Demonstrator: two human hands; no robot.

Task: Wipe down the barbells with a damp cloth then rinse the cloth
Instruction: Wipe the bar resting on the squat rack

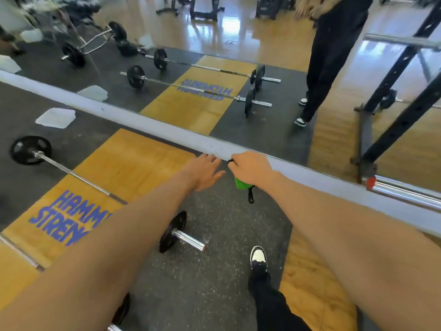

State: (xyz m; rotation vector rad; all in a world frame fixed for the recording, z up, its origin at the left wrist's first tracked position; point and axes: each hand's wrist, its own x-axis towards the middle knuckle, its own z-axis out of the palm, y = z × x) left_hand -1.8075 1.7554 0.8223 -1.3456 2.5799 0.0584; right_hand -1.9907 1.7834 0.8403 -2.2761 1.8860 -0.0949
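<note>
Both my arms reach forward toward the base of a wall mirror. My right hand point(250, 167) is curled round a green cloth point(242, 183), which bulges out under the palm with a black loop hanging from it. My left hand point(205, 170) is beside it with fingers straight and holds nothing. A barbell point(78, 176) with black plates lies on the floor to the left, running under my left forearm. The end of a second barbell point(21, 254) shows at the lower left.
A white plastic basin point(56, 117) sits on the black mat near the mirror point(238, 75). The mirror's white ledge point(167, 130) crosses the view. A black rack with a chrome bar point(403, 191) stands at right. My shoe point(258, 258) is on the mat.
</note>
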